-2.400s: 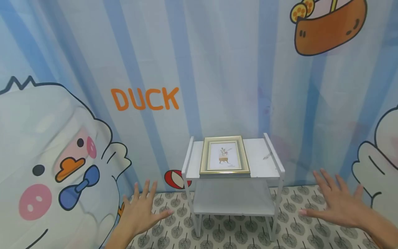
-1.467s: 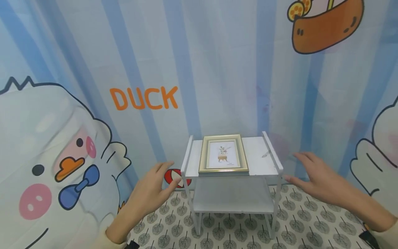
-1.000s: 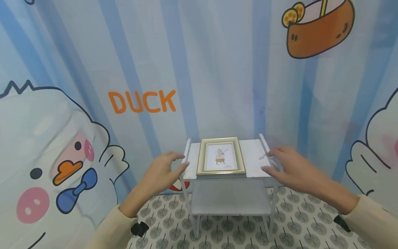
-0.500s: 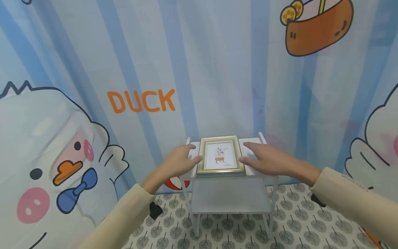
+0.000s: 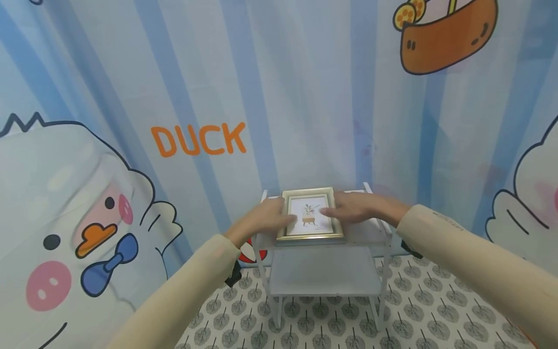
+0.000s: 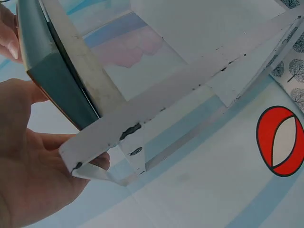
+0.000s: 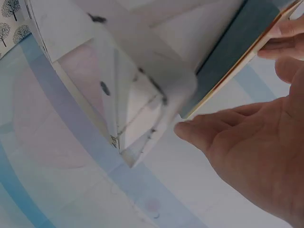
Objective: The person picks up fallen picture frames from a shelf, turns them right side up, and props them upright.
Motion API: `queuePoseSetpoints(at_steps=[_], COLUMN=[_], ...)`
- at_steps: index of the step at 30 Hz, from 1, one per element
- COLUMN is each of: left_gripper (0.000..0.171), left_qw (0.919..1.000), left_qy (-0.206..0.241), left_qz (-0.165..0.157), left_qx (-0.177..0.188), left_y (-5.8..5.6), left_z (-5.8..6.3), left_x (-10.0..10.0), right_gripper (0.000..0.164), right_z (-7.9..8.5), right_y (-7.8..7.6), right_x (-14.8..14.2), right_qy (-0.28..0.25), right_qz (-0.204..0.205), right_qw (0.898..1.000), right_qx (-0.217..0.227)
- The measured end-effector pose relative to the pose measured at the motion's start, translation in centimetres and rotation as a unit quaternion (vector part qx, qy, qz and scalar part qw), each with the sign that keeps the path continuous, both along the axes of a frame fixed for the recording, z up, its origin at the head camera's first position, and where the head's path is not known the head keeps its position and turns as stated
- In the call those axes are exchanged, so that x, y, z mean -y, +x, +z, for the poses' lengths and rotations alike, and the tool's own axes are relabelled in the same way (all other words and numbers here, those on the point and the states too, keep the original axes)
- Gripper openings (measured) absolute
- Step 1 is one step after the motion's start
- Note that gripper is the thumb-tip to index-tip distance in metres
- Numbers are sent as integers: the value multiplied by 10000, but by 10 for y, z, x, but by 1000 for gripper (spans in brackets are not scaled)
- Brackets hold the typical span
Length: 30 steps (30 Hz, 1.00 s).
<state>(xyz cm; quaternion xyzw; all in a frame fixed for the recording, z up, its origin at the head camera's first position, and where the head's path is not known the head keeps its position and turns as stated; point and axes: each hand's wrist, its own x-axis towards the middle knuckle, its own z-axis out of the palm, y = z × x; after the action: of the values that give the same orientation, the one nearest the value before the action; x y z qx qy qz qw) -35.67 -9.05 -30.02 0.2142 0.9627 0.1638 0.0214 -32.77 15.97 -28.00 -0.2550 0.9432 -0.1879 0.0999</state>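
A gold frame (image 5: 310, 214) is held between both hands on the top shelf of a small white rack (image 5: 324, 281). The left hand (image 5: 267, 219) is laid against the frame's left edge, with fingers reaching over the rim onto the glass; in the left wrist view the fingertips (image 6: 9, 45) are seen on the far face of the frame (image 6: 61, 76) while the thumb and palm (image 6: 33, 175) lie below it, so the frame is pinched rather than merely touched. The right hand (image 5: 355, 207) is set on the frame's right edge, its fingers lying over the picture; in the right wrist view the fingertips (image 7: 285, 40) are curled over the frame's edge (image 7: 237, 52) and the thumb (image 7: 204, 133) is stretched beneath it. The frame's dark back is shown in both wrist views, lifted clear of the shelf at that side; how far it is raised cannot be told.

Just under the grip the rack's chipped white rail (image 6: 190, 85) is seen, and below that the lower shelf. Beneath and around the rack a tree-patterned cloth (image 5: 331, 329) is spread. Behind the grip a blue-striped curtain (image 5: 305, 97) is hung, printed with the word DUCK (image 5: 200, 139) to the left and a cartoon duck (image 5: 83, 228) further left.
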Motion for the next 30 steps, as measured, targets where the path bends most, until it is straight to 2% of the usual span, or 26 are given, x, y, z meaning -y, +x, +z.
queuePoseSetpoints(at_steps=[3,7,10,13,17,20,22,25,28,30], left_gripper=[39,36,31,38,45,39,33,28,29,31], left_qw=[9999,9994,9986,9985,9985,9988,9991,9994,9993,9991], left_qy=[70,123,85,33,-104,-103,-29,37,32,61], left_qz=[-18,154,254,268,355,381,361,336,378,409], left_qx=[91,282,447,472,393,275,216,122,71,0], left_y=[-6,-10,-11,-13,-17,-18,-17,-15,-14,-14], left_z=[4,10,11,10,5,2,0,-2,-3,-2], left_x=[-4,-7,-10,-15,-19,-22,-22,-21,-22,-23], right_gripper=[63,68,64,60,62,64,60,45,39,37], right_z=[7,10,9,6,3,1,-1,-2,-1,1], right_y=[-5,-8,-9,-10,-12,-13,-14,-15,-17,-18], right_x=[1,5,7,9,13,13,13,13,12,11], right_qy=[309,790,831,764,817,822,907,1241,1561,1592], right_qz=[-143,-454,-564,-607,-721,-854,-859,-761,-652,-643], right_qw=[9991,9953,9940,9941,9931,9917,9911,9889,9855,9851], right_qx=[240,327,430,465,432,501,450,284,143,134])
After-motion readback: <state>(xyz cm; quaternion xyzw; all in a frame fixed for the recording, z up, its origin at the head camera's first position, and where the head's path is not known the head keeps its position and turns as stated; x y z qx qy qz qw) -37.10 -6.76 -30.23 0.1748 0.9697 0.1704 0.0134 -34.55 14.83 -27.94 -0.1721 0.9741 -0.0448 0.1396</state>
